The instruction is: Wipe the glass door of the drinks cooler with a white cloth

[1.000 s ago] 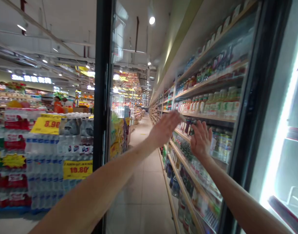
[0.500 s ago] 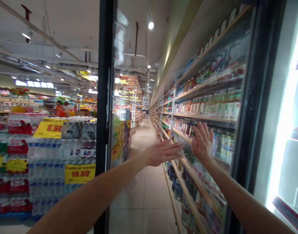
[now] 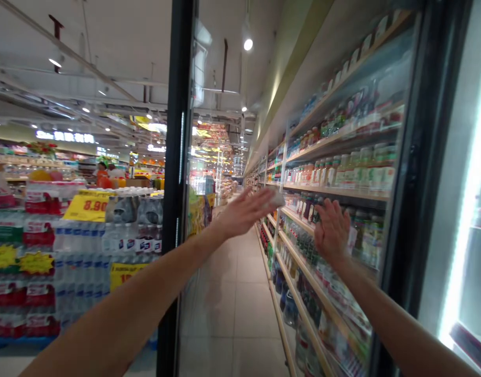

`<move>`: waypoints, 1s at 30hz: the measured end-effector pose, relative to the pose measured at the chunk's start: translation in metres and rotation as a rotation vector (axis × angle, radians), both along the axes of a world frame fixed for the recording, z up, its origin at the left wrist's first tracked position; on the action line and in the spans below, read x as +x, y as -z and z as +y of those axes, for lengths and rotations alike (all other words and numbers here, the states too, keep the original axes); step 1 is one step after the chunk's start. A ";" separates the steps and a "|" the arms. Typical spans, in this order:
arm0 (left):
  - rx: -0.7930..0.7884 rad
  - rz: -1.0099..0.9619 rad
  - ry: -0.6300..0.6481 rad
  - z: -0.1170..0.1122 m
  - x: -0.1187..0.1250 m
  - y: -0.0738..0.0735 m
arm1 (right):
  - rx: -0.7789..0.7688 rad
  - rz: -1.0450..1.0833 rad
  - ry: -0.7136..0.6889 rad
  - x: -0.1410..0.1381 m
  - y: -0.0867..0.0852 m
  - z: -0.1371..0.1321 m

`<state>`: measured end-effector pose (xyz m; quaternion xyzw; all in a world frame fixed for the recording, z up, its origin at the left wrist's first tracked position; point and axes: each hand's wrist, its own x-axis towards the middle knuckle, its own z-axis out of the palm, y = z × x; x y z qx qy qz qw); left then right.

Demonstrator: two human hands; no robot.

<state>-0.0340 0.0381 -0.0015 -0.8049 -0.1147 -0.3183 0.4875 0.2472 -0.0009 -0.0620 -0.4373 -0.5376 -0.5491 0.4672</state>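
Note:
A black-framed glass door [image 3: 215,324] stands in front of me, and shelves of bottles show through it. My left hand [image 3: 246,209] is stretched flat at the pane, fingers together and pointing right. Under its fingertips is a small white cloth [image 3: 279,199], mostly covered by the hand. My right hand [image 3: 332,228] is raised on the right side of the same pane, fingers up and apart, with nothing visible in it. Whether its palm touches the glass I cannot tell.
Stacked packs of bottled water [image 3: 81,267] with yellow price signs [image 3: 89,205] stand left of the door. A lit cooler interior [image 3: 470,235] is at the far right. Beyond the glass, a tiled aisle [image 3: 234,309] runs along long drink shelves [image 3: 335,191].
My left hand has moved up and a little left across the pane, carrying the cloth. My right hand has stayed nearly in place. The view has shifted slightly left.

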 end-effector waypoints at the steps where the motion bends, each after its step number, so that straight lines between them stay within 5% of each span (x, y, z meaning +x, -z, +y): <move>1: -0.012 -0.136 -0.041 0.001 -0.001 -0.004 | 0.000 0.006 -0.002 0.000 0.000 0.000; 3: -0.017 -0.228 -0.053 0.002 0.003 -0.001 | 0.005 0.007 -0.006 -0.001 0.000 0.001; 7: 0.054 0.293 0.124 -0.002 0.021 0.029 | 0.015 -0.018 -0.004 -0.001 0.000 0.001; 9: 0.054 0.368 0.125 -0.003 0.026 0.022 | 0.008 -0.016 -0.004 -0.001 0.000 0.001; 14: -0.058 -0.298 -0.065 -0.006 0.039 -0.026 | 0.012 -0.002 -0.007 -0.002 -0.001 -0.002; 16: -0.027 -0.195 -0.021 -0.008 0.048 -0.016 | 0.016 -0.003 -0.010 -0.001 -0.001 -0.002; 20: 0.067 0.310 0.122 -0.011 0.058 0.012 | 0.003 -0.010 -0.021 0.002 -0.001 -0.002; 24: -0.010 -0.095 -0.013 -0.012 0.057 -0.010 | 0.006 0.001 -0.033 0.003 0.000 -0.001; 26: -0.027 -0.252 -0.035 -0.013 0.059 -0.009 | 0.011 0.002 -0.033 0.003 0.000 -0.001; 30: 0.111 0.267 0.189 -0.015 0.060 0.028 | 0.011 -0.005 -0.034 0.003 0.000 -0.003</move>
